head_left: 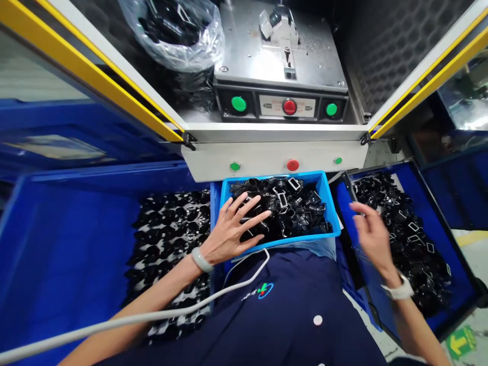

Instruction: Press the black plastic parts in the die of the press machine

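My left hand rests with its fingers spread on a heap of glossy black plastic parts, some with rectangular frames, inside a shallow blue plastic tray. Nothing shows gripped in it. My right hand is blurred, its fingers apart, hovering above the inner edge of a blue bin that holds more black parts. It appears to hold nothing. A white band circles each wrist.
Ahead stands a steel machine with green and red push buttons on its panel, between yellow-edged frames. A clear bag of black parts sits behind at left. A large blue bin with rows of black parts lies left. A white cable crosses my left forearm.
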Demonstrator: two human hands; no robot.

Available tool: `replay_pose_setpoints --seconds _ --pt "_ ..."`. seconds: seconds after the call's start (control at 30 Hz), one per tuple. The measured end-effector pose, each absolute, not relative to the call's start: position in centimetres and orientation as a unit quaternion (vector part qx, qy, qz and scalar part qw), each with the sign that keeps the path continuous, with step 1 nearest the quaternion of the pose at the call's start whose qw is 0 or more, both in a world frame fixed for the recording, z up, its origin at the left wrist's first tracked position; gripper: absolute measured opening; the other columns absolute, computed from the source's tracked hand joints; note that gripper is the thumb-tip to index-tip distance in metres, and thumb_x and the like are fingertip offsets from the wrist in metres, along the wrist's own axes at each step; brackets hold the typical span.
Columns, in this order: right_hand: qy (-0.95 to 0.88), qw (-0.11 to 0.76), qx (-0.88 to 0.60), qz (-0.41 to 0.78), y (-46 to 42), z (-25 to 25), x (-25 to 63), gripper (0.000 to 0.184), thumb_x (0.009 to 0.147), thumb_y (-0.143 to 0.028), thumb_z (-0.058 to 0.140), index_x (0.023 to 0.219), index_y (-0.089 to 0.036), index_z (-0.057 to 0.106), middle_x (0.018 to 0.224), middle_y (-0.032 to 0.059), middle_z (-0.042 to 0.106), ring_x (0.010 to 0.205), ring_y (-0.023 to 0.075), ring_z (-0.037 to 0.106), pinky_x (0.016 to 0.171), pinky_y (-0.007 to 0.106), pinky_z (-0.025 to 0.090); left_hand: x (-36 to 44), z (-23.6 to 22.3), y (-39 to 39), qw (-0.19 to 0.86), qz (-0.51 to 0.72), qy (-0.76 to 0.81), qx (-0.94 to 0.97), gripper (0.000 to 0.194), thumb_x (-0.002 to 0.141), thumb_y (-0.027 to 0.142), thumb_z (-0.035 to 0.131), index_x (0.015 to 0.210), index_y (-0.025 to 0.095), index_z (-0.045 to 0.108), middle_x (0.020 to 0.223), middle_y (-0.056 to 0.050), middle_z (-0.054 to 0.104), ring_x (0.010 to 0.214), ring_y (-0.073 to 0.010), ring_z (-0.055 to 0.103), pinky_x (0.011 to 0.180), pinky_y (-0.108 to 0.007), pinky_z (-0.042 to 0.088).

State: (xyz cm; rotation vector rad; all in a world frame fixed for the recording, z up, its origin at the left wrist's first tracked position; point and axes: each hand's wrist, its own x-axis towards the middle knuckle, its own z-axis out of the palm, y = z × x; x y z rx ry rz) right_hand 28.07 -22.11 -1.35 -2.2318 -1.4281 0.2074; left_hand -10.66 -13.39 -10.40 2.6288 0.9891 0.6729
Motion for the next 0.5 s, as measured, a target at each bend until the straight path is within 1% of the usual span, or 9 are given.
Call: replay_pose_setpoints --seconds 0.03,0.07,0.1,0.17,0.2,0.27,0.37,0.43,0.5 --pt "-0.592 0.227 -0.760 0.142 -19.5 -2.6 25.8 0.043 0.103 -0.055 0.056 0.137 -0.033 0.072 0.142 0.0107 0.068 0.132 0.0282 0.064 0.112 0.046 0.055 -10.7 -10.4 -13.3 0.125 0.236 0.338 0.902 0.076 0.097 0.031 0.072 0.165 0.039 0.039 0.175 -0.009 0.029 0.163 -0.0398 0.022 0.130 -0.067 0.021" --pt "-0.649 0.212 -0.698 0.215 -16.9 -3.9 23.8 0.049 0.105 -0.053 0.053 0.147 -0.031 0.065 0.151 0.0090 0.063 0.141 0.0270 0.058 0.119 0.046 0.049 -10.8 -10.4 -13.3 0.124 0.239 0.337 0.902 0.076 0.097 0.030 0.072 0.165 0.038 0.039 0.174 -0.010 0.032 0.163 -0.0397 0.023 0.130 -0.067 0.020" --pt "-0.669 0.195 -0.666 0.267 -14.6 -5.1 22.0 0.054 0.106 -0.051 0.049 0.154 -0.027 0.057 0.158 0.0094 0.057 0.147 0.0267 0.052 0.124 0.047 0.043 -10.9 -10.4 -13.3 0.123 0.243 0.338 0.901 0.077 0.097 0.030 0.072 0.165 0.038 0.038 0.173 -0.010 0.034 0.163 -0.0394 0.024 0.131 -0.067 0.020" --pt "-0.659 0.150 -0.658 0.331 -10.9 -6.9 19.3 0.061 0.109 -0.048 0.041 0.162 -0.016 0.042 0.166 0.0170 0.046 0.154 0.0310 0.042 0.127 0.055 0.035 -11.2 -10.4 -13.3 0.125 0.250 0.344 0.896 0.080 0.097 0.030 0.072 0.167 0.038 0.035 0.172 -0.010 0.037 0.163 -0.0388 0.026 0.131 -0.067 0.019" --pt "-0.638 0.130 -0.679 0.340 -9.7 -7.5 18.4 0.063 0.110 -0.049 0.039 0.163 -0.014 0.039 0.165 0.0198 0.045 0.154 0.0335 0.042 0.126 0.059 0.034 -11.4 -10.4 -13.3 0.130 0.254 0.349 0.893 0.081 0.097 0.030 0.072 0.168 0.039 0.032 0.172 -0.010 0.036 0.162 -0.0387 0.026 0.131 -0.068 0.019" --pt "-0.622 0.105 -0.695 0.345 -8.7 -8.0 17.1 0.064 0.109 -0.052 0.041 0.162 -0.015 0.038 0.163 0.0207 0.046 0.151 0.0354 0.044 0.122 0.061 0.036 -11.8 -10.4 -13.2 0.148 0.260 0.362 0.883 0.085 0.096 0.031 0.073 0.168 0.041 0.029 0.174 -0.009 0.032 0.162 -0.0395 0.026 0.131 -0.068 0.020" --pt "-0.671 0.095 -0.649 0.345 -9.6 -7.8 15.4 0.057 0.109 -0.054 0.043 0.157 -0.022 0.045 0.160 0.0149 0.051 0.149 0.0313 0.047 0.124 0.057 0.034 -12.4 -10.4 -13.0 0.189 0.267 0.379 0.866 0.087 0.096 0.034 0.074 0.169 0.043 0.027 0.177 -0.008 0.023 0.162 -0.0414 0.024 0.130 -0.070 0.022" --pt "-0.693 0.086 -0.627 0.346 -10.5 -7.7 14.1 0.056 0.110 -0.054 0.040 0.155 -0.022 0.046 0.161 0.0149 0.049 0.151 0.0301 0.045 0.125 0.055 0.034 -12.6 -10.4 -12.8 0.211 0.267 0.390 0.856 0.087 0.096 0.035 0.073 0.169 0.043 0.025 0.178 -0.008 0.020 0.162 -0.0418 0.023 0.129 -0.071 0.024" --pt "-0.689 0.073 -0.625 0.358 -11.0 -7.9 13.0 0.057 0.111 -0.053 0.037 0.158 -0.021 0.043 0.166 0.0159 0.043 0.154 0.0303 0.042 0.123 0.054 0.038 -12.7 -10.4 -12.7 0.229 0.263 0.396 0.849 0.086 0.097 0.035 0.072 0.169 0.043 0.024 0.177 -0.009 0.021 0.162 -0.0413 0.022 0.128 -0.070 0.026"
